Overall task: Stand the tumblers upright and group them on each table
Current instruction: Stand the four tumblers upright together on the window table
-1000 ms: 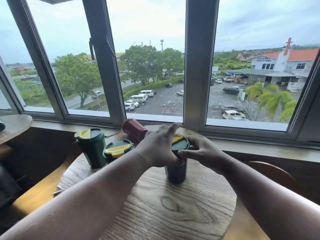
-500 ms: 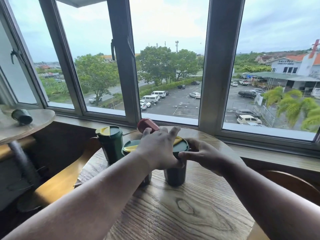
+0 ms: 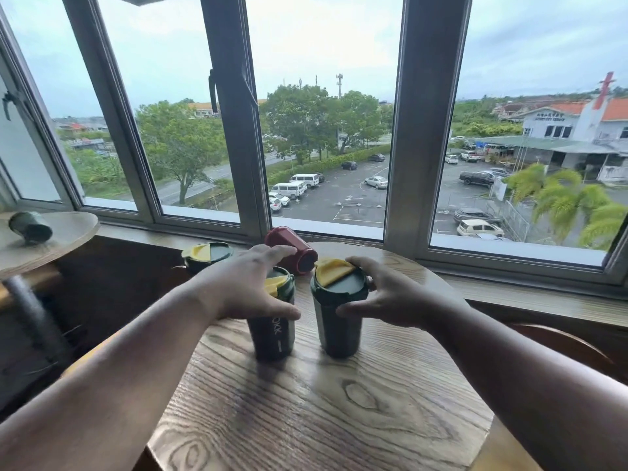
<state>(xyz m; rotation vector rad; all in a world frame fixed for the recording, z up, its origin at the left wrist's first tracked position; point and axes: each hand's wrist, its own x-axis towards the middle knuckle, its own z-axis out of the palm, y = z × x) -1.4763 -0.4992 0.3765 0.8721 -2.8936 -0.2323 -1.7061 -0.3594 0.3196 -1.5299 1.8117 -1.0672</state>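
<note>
Under the left hand [image 3: 249,283] and right hand [image 3: 387,297], two green tumblers [image 3: 334,314] are gripped upright, side by side on the desk [image 3: 306,402]. Just beyond the fingers, a red tumbler [image 3: 292,249] lies tipped — unfinished. Left of the hands stands a third green tumbler [image 3: 206,256]; farther left, another tumbler [image 3: 30,226] lies toppled on a second desk [image 3: 68,229].

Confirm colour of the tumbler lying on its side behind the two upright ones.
Dark red, maroon: the tipped tumbler lies near the window, seen in the head view.
</note>
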